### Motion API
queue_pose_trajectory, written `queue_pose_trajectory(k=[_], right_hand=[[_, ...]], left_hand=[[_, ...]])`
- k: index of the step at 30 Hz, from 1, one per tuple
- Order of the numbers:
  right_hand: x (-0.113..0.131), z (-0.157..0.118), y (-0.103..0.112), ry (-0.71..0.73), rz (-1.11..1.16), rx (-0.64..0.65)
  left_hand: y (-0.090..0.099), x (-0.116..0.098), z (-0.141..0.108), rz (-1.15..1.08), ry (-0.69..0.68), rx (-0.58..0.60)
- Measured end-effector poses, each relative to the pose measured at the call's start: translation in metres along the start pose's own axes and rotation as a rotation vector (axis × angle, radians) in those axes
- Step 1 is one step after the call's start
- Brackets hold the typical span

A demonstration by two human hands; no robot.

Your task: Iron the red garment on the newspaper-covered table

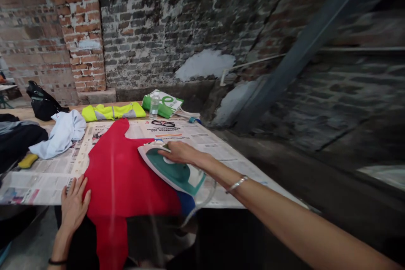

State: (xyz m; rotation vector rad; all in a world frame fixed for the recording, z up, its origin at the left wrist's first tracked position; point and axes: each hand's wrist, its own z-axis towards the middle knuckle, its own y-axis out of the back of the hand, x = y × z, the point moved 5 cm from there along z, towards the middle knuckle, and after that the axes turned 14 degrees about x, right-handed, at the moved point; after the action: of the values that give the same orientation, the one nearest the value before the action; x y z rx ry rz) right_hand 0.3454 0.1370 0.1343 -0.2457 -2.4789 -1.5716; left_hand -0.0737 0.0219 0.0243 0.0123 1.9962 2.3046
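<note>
We were in a rough workshop-type room: flaking whitewashed brick wall [158,21] at 12 o'clock, steel brace [303,50] and thin pipe [253,62] at 2, concrete floor [28,236] at 8, newspaper-covered work table [71,107] mid-frame.

Steam iron [172,173] on red cloth [117,168]

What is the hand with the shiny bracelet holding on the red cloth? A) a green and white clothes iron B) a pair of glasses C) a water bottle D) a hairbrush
A. The right hand is wrapped over the top of the green and white clothes iron, which sits on the red cloth.
</note>
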Motion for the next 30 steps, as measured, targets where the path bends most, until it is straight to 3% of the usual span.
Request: queue_pose_trajectory(k=[3, 5, 8, 13, 18, 21, 24, 30], right_hand=[[0.002, -0.014, -0.015, 0.136, 0.207, 0.268], [0.006, -0.019, -0.02, 0.184, 0.297, 0.346], [0.02, -0.014, -0.019, 0.185, 0.3, 0.279], [0.058, 0.024, 0.004, 0.08, 0.2, -0.001], [0.078, 0.061, 0.022, -0.021, 0.435, -0.111], [0.077, 0.065, 0.01, -0.007, 0.752, -0.078], [0.071, 0.056, -0.007, 0.111, 1.106, -0.077], [0.06, 0.025, -0.031, 0.251, 1.23, -0.019]], left_hand=[[-0.001, 0.0, 0.0, -0.011, -0.002, -0.003], [-0.002, 0.0, -0.001, -0.018, 0.004, -0.005], [-0.001, 0.001, 0.0, -0.023, 0.016, -0.007], [0.004, 0.0, 0.003, 0.008, 0.015, 0.005], [0.01, 0.0, 0.006, 0.044, 0.012, -0.007], [0.011, -0.001, 0.007, 0.05, -0.004, -0.03], [0.008, -0.001, 0.007, 0.038, -0.008, -0.046], [0.001, 0.0, 0.003, 0.005, 0.008, -0.012]])
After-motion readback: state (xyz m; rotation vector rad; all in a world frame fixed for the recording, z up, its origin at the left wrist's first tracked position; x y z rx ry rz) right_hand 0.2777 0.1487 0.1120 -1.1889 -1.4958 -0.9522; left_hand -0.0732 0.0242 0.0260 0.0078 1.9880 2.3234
